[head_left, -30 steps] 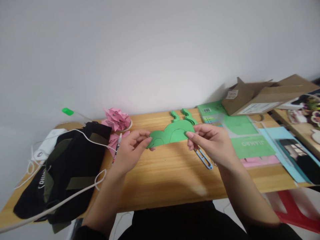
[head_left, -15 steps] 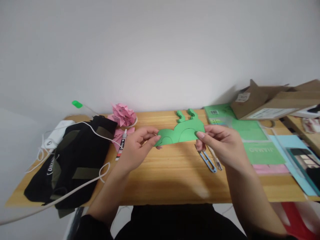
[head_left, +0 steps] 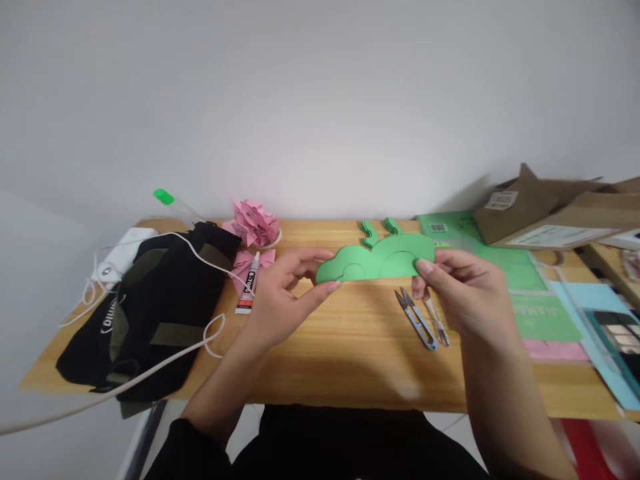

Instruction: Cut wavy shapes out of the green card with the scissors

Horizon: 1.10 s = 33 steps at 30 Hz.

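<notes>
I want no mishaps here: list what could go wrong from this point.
Held only near its ends by the left hand and right hand, the green cutout might bend or crease. The snips lie open near the right hand, so lowering it could mean a prick. The white cable looped beside the left forearm might snag.

L sleeve (head_left: 183,453) blk & plain, both forearms (head_left: 500,387) bare, clothing (head_left: 350,443) at lap also blk

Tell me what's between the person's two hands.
In the head view, a green cutout marked with dark curved lines spans the stretch between the left hand and the right hand.
</notes>
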Available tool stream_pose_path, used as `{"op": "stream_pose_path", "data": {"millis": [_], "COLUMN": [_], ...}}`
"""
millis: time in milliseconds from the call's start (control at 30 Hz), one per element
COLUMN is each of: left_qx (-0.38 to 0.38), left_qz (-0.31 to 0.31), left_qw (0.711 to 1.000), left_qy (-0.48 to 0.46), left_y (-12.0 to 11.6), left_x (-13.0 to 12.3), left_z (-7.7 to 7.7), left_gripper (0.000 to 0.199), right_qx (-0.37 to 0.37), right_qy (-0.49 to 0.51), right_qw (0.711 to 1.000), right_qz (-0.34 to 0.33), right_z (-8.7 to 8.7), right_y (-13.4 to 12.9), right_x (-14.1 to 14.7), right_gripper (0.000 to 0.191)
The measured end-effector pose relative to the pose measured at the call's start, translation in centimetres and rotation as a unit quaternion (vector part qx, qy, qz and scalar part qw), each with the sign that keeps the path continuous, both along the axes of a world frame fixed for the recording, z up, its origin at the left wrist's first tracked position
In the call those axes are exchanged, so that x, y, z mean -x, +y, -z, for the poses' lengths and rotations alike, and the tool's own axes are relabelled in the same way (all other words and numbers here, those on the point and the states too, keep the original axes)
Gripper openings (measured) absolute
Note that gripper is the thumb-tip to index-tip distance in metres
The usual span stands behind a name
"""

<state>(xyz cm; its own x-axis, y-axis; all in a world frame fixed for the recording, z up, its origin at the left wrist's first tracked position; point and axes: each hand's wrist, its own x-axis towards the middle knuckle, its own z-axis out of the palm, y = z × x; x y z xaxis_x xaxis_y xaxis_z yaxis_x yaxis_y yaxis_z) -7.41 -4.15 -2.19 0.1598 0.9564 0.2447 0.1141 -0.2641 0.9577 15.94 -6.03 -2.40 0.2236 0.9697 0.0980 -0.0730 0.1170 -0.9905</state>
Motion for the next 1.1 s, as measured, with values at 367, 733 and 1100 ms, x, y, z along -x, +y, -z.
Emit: {"op": "stream_pose_path", "data": {"millis": [367,733,1100], "left_qx": [-0.030,-0.037,-0.018], "left_qz": [-0.041,-0.024,-0.010], "left_qw": [0.998,0.999,0.999], "left_qy": [0.025,-0.009,-0.028], "left_y": [-0.5,-0.6,-0.6], "left_x": [-0.4,-1.0,-0.8], "left_z": [0.3,0.3,0.5], "left_gripper": [0.030,0.032,0.033], "right_qx": [0.039,0.086,0.114], "right_qy": [0.018,0.025,0.077], "right_qw": [0.999,0.995,0.990], "right_qz": [0.001,-0.039,-0.037], "right_z": [-0.1,0.7,1.0], "right_y": [0.3,0.8,0.7], "right_x": [0.4,0.3,0.2], "right_gripper": [0.031,0.034,0.033]}}
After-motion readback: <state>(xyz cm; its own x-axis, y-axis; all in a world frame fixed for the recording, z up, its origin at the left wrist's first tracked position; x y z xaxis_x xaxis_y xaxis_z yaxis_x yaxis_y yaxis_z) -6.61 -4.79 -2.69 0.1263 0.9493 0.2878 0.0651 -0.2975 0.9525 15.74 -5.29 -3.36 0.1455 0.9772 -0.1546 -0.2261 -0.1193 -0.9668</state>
